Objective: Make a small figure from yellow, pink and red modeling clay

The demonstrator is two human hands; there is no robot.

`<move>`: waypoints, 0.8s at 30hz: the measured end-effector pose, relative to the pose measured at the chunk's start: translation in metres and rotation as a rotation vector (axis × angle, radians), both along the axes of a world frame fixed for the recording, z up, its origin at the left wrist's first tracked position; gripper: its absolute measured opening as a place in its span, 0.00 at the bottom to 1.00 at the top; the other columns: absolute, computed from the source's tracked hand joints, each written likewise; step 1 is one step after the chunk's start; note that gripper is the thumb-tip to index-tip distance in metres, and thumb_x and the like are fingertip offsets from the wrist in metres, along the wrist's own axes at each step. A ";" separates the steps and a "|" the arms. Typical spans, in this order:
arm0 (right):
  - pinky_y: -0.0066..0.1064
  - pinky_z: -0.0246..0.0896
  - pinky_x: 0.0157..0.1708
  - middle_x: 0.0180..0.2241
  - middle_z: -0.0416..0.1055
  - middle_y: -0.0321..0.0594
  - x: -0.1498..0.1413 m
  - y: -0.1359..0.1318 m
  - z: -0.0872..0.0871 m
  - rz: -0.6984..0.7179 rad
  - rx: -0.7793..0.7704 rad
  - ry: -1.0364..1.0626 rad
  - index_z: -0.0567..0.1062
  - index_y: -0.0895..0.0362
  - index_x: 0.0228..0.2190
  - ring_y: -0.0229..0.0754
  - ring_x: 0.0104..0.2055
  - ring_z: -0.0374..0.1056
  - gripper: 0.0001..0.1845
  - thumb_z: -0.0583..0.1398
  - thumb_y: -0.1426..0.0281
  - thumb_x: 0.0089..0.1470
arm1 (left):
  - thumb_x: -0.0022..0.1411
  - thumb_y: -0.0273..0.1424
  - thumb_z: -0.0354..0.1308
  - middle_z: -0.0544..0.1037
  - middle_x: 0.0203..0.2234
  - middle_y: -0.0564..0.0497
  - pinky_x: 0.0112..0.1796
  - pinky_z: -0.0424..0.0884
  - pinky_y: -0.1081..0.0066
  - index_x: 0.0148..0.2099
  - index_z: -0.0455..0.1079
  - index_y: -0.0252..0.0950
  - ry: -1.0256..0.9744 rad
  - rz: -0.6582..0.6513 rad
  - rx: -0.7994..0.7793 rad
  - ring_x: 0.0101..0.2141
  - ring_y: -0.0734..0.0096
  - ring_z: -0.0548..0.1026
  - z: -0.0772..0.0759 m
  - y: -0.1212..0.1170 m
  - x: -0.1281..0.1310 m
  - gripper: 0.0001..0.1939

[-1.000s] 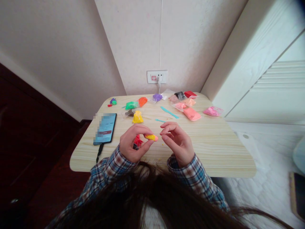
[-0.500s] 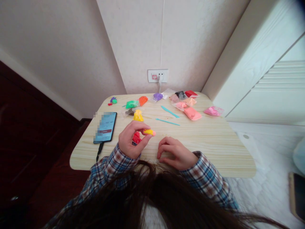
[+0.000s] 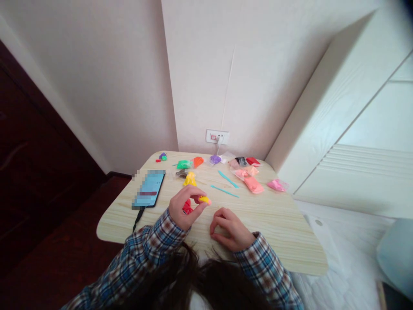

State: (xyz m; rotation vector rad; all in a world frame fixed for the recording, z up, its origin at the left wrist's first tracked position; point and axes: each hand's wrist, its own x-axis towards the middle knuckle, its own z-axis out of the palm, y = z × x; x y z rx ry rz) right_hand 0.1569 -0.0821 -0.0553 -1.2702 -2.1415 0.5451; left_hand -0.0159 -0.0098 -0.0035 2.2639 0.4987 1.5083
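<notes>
Between thumb and fingertips, my left hand [image 3: 186, 209] pinches a small yellow clay piece [image 3: 204, 199] with a pink end, held just above the table. Under that hand lies a red packet [image 3: 187, 206], partly covered by it. My right hand [image 3: 230, 229] rests low over the table to the right, its fingers curled and thumb and index tips meeting; anything between them is too small to make out. Beyond the left hand sits yellow clay [image 3: 190, 179] in a wrapper. Two blue modelling tools [image 3: 227, 178] lie farther back on the table [image 3: 271, 228].
A phone [image 3: 149, 189] with a cable lies at the left. Along the back are green [image 3: 184, 164], orange [image 3: 198, 162] and purple [image 3: 215, 159] clay packs, several coral and red packs [image 3: 253, 185], a pink pack [image 3: 278, 185] and small clay balls [image 3: 163, 158]. A wall socket [image 3: 217, 137] is behind.
The head view has tilted upward, so the table sits lower in the picture. My left hand keeps the yellow clay piece. My right hand's fingertips have drawn closer to its thumb.
</notes>
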 end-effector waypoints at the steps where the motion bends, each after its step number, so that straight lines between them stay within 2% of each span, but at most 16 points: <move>1: 0.37 0.62 0.38 0.34 0.64 0.41 0.001 0.000 0.000 0.001 0.000 0.001 0.74 0.56 0.27 0.42 0.37 0.62 0.03 0.59 0.73 0.47 | 0.55 0.27 0.57 0.74 0.26 0.49 0.28 0.71 0.74 0.36 0.68 0.33 -0.002 0.005 0.002 0.26 0.73 0.72 0.000 0.000 0.000 0.05; 9: 0.38 0.62 0.37 0.32 0.65 0.42 0.003 0.000 -0.005 -0.008 0.031 -0.005 0.72 0.57 0.27 0.43 0.37 0.62 0.03 0.58 0.74 0.45 | 0.54 0.27 0.57 0.74 0.26 0.50 0.28 0.70 0.75 0.36 0.68 0.33 -0.052 0.002 0.007 0.25 0.75 0.71 -0.008 0.000 0.003 0.05; 17: 0.38 0.63 0.40 0.35 0.65 0.42 0.008 -0.002 -0.001 0.052 0.012 0.028 0.73 0.56 0.33 0.43 0.39 0.63 0.10 0.56 0.76 0.47 | 0.54 0.26 0.58 0.75 0.28 0.50 0.28 0.70 0.76 0.37 0.68 0.33 -0.053 -0.017 0.005 0.25 0.75 0.71 -0.010 0.001 0.003 0.06; 24: 0.38 0.62 0.40 0.35 0.65 0.42 0.007 -0.002 -0.002 0.049 -0.006 0.010 0.74 0.56 0.31 0.44 0.39 0.63 0.05 0.59 0.70 0.50 | 0.54 0.26 0.57 0.75 0.28 0.50 0.27 0.70 0.77 0.36 0.68 0.33 -0.040 -0.022 0.003 0.25 0.76 0.71 -0.007 0.000 0.004 0.05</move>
